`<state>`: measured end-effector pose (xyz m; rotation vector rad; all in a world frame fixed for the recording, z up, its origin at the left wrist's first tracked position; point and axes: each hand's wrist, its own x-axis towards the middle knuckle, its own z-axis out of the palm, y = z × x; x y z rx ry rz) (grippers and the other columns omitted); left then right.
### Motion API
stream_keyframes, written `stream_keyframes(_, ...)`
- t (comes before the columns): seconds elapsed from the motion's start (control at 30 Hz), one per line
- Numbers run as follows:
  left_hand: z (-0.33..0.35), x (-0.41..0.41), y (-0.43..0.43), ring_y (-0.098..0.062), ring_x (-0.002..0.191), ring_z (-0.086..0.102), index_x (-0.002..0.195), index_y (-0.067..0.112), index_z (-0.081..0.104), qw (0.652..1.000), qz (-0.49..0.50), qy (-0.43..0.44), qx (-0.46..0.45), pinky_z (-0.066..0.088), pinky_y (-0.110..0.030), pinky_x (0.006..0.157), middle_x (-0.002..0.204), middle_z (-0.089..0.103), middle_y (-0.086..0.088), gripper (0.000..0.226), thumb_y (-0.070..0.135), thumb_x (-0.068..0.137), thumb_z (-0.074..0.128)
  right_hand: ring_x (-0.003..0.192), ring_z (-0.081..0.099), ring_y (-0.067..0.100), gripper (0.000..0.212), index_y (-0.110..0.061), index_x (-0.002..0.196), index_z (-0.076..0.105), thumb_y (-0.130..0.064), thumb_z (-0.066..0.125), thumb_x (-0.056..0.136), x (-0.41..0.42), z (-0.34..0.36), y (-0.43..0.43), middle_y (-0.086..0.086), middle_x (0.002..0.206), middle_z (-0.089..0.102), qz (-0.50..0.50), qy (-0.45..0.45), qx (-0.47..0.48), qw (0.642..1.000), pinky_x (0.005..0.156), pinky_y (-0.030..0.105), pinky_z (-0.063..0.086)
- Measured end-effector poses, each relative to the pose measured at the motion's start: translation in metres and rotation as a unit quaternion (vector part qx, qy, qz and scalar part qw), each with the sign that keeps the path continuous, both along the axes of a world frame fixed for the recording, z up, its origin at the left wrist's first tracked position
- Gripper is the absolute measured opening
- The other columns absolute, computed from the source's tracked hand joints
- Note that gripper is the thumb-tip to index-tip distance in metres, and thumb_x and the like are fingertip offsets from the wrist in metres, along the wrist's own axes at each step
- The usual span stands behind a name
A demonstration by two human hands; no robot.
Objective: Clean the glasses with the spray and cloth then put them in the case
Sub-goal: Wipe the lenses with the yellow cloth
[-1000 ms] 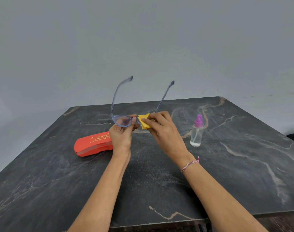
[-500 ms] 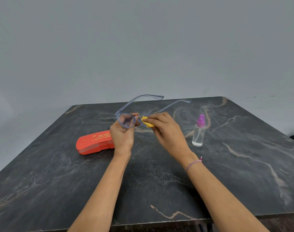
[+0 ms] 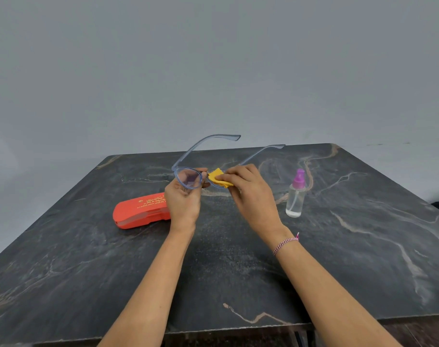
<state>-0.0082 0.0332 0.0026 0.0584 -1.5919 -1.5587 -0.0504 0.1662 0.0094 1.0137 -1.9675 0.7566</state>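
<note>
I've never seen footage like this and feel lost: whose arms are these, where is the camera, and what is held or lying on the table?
No machine here: a person wears a camera on the head, looking down at their own arms. The left hand holds blue-framed glasses by one lens rim. The right hand pinches a yellow cloth against the other lens. On the dark table sit an orange case, left, and a clear spray bottle with a purple top, right.
</note>
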Motion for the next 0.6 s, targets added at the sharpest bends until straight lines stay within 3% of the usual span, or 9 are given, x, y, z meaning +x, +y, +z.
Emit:
stream_keyframes(0.07, -0.0009, -0.0007, -0.0029, -0.012, 0.08, 0.068, 0.079, 0.023, 0.069, 1.0, 0.008, -0.009, 0.003, 0.056, -0.036, 0.078, 0.076, 0.072, 0.013, 0.015, 0.009, 0.083, 0.067, 0.087, 0.047, 0.016, 0.027, -0.012, 0.099, 0.07, -0.001, 0.072, 0.074, -0.0017, 0.001, 0.0016, 0.001, 0.093, 0.064, -0.02, 0.001, 0.017, 1.0, 0.066, 0.02, 0.044)
stream_keyframes(0.17, -0.0038, -0.0025, -0.0007, -0.017, 0.081, 0.067, 0.079, 0.024, 0.07, 0.999, 0.001, -0.027, -0.017, 0.055, -0.046, 0.08, 0.077, 0.071, 0.008, 0.01, 0.014, 0.081, 0.069, 0.083, 0.056, 0.025, 0.028, -0.007, 0.1, 0.068, 0.001, 0.072, 0.073, -0.0006, 0.0006, -0.0013, 0.006, 0.092, 0.064, -0.038, -0.001, 0.024, 0.999, 0.059, 0.033, 0.054)
stream_keyframes(0.37, -0.0027, -0.0015, 0.0026, -0.019, 0.081, 0.065, 0.083, 0.016, 0.069, 0.999, -0.009, -0.026, -0.024, 0.053, -0.045, 0.08, 0.08, 0.07, -0.005, 0.01, 0.006, 0.084, 0.066, 0.084, 0.056, 0.027, 0.037, -0.006, 0.109, 0.066, 0.005, 0.07, 0.074, 0.0016, -0.0005, -0.0042, 0.009, 0.097, 0.063, -0.005, 0.001, 0.035, 0.999, 0.062, 0.034, 0.054)
stream_keyframes(0.47, -0.003, -0.0025, 0.004, -0.013, 0.078, 0.065, 0.083, 0.014, 0.069, 0.999, -0.001, -0.028, -0.023, 0.054, -0.042, 0.08, 0.078, 0.07, 0.002, 0.009, 0.006, 0.084, 0.066, 0.083, 0.055, 0.027, 0.041, -0.004, 0.108, 0.065, 0.008, 0.072, 0.069, 0.0008, 0.0007, -0.0033, 0.009, 0.094, 0.061, -0.054, -0.014, 0.029, 0.998, 0.054, 0.033, 0.054)
stream_keyframes(0.6, -0.0033, -0.0025, 0.0046, -0.011, 0.079, 0.066, 0.083, 0.018, 0.069, 0.999, -0.015, -0.032, -0.027, 0.055, -0.038, 0.08, 0.074, 0.07, 0.011, 0.014, 0.005, 0.084, 0.066, 0.085, 0.054, 0.028, 0.039, -0.003, 0.112, 0.063, 0.008, 0.066, 0.075, 0.0027, 0.0006, -0.005, 0.011, 0.096, 0.06, -0.017, -0.012, 0.043, 0.999, 0.057, 0.034, 0.054)
